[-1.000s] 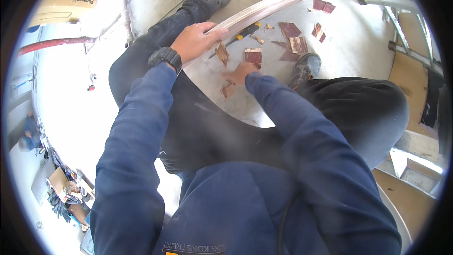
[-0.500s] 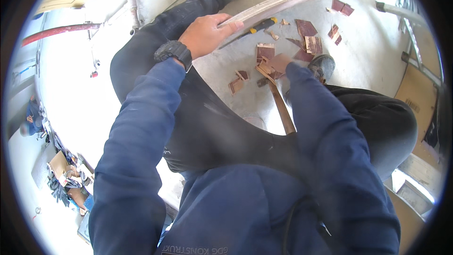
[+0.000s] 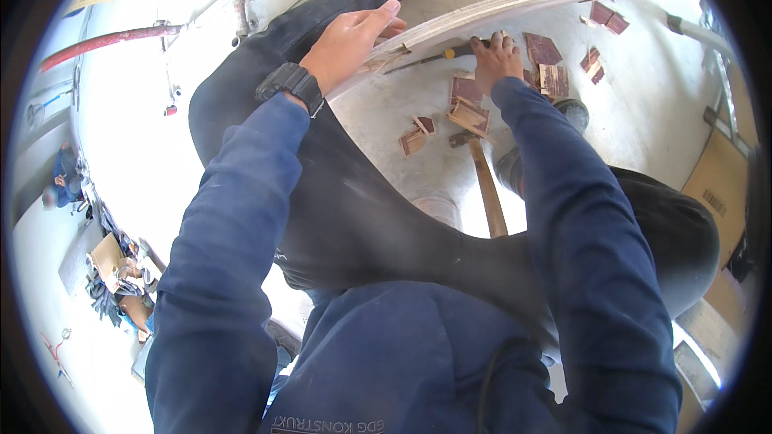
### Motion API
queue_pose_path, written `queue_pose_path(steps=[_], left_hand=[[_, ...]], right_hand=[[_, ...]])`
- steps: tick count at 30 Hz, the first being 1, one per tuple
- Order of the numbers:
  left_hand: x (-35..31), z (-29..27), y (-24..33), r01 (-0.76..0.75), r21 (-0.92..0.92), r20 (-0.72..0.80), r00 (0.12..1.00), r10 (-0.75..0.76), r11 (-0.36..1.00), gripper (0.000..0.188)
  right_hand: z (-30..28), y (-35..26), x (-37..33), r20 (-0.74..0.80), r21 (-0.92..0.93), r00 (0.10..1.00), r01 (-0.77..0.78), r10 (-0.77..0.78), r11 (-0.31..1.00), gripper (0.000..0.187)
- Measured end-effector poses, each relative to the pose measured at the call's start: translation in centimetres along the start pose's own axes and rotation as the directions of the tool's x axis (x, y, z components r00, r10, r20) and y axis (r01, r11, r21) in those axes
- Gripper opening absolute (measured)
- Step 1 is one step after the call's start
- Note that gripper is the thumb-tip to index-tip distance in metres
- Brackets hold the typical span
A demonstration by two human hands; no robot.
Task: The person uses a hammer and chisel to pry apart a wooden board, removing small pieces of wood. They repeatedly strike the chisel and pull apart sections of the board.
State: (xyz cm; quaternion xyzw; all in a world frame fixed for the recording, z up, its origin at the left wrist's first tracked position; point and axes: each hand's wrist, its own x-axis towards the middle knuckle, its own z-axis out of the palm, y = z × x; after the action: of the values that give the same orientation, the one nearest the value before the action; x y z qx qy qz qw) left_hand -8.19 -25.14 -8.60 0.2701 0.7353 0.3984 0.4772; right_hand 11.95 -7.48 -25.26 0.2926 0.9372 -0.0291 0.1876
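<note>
Right hand (image 3: 497, 64) has hopped up from the scrap by the hammer to the yellow-and-black tool (image 3: 449, 54) in the last half second. Its fingers are bent down over the handle end, though I can't tell if they've actually closed on it. That tool's lying on the floor (image 3: 362, 133), thin dark shaft pointing left, just under the long board (image 3: 515, 5).

Left hand (image 3: 346, 44) has loosened up too: its digits are parted and sit along the board's edge near its close end, where a moment ago the thumb was pressed on it. Board's got a pale, layered edge and runs off to the upper right.

Nearer the person, the hammer (image 3: 485, 185) lies with its wooden handle toward the leg, and that split scrap (image 3: 469, 116) is right by its head. More dark red pieces (image 3: 543, 49) are scattered beyond the right hand.
</note>
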Motion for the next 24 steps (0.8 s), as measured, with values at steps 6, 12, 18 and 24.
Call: queue_pose_path(steps=[6,12,18,24], left_hand=[[0.4,0.1,0.0,-0.003,-0.016,-0.009,1.000,0.002,1.000,0.066],[1.1,-0.1,-1.0,-0.061,0.003,0.024,0.998,0.061,0.998,0.057],[0.3,-0.8,-0.1,-0.114,0.096,0.114,0.988,0.103,0.989,0.040],[-2.4,-2.3,0.8,-0.244,0.060,0.195,0.954,0.228,0.968,0.045]], right_hand=[[0.4,-0.1,-1.5,0.212,0.122,0.974,0.049,-0.075,0.991,0.040],[-6.7,0.3,-1.7,0.341,0.197,0.885,0.263,-0.317,0.945,0.038],[-24.9,1.8,-7.9,0.227,0.198,0.897,0.340,-0.381,0.919,0.033],[-35.7,2.9,-16.5,-0.064,0.327,0.942,0.331,-0.329,0.885,0.025]])
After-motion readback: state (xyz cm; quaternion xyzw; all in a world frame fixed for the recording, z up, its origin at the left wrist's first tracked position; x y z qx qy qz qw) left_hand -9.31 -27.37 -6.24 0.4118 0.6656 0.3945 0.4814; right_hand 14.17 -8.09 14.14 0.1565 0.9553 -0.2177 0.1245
